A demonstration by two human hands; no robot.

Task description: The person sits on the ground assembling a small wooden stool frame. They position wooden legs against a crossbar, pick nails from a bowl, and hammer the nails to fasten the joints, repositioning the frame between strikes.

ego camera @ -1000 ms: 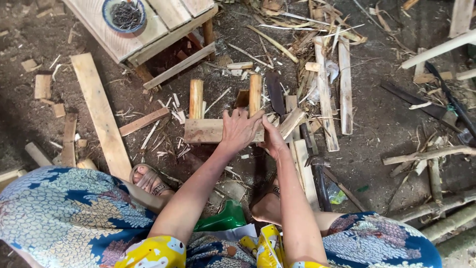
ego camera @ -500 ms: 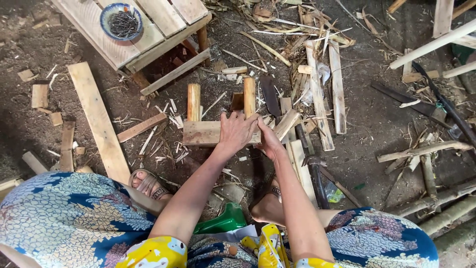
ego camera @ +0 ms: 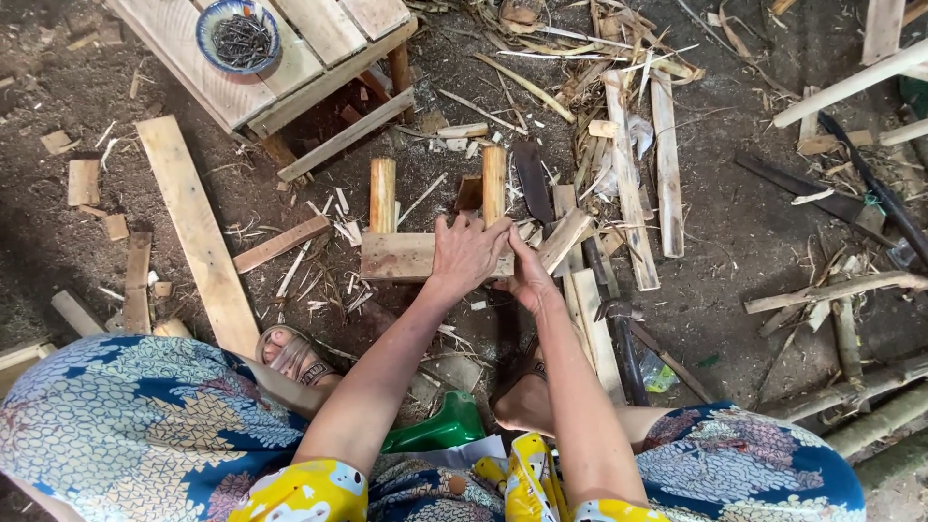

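Observation:
A small wooden frame lies on the dirt floor in front of me: a flat board (ego camera: 398, 256) with two round pegs, the left peg (ego camera: 383, 194) and the right peg (ego camera: 494, 184), pointing away. My left hand (ego camera: 468, 253) rests flat on the board's right end, fingers spread against the right peg's base. Beside it, my right hand (ego camera: 527, 274) pinches at the board's right edge; whatever it holds is hidden by the fingers.
A hammer (ego camera: 623, 338) lies by my right leg. A dark blade (ego camera: 534, 181) rests beyond the frame. A bowl of nails (ego camera: 238, 35) sits on a wooden pallet (ego camera: 319, 43). A long plank (ego camera: 193, 227), scrap slats and sticks litter the ground. A green object (ego camera: 437, 428) lies between my knees.
Both hands stay on the board's right end. The view has shifted slightly; the frame and hands keep their place.

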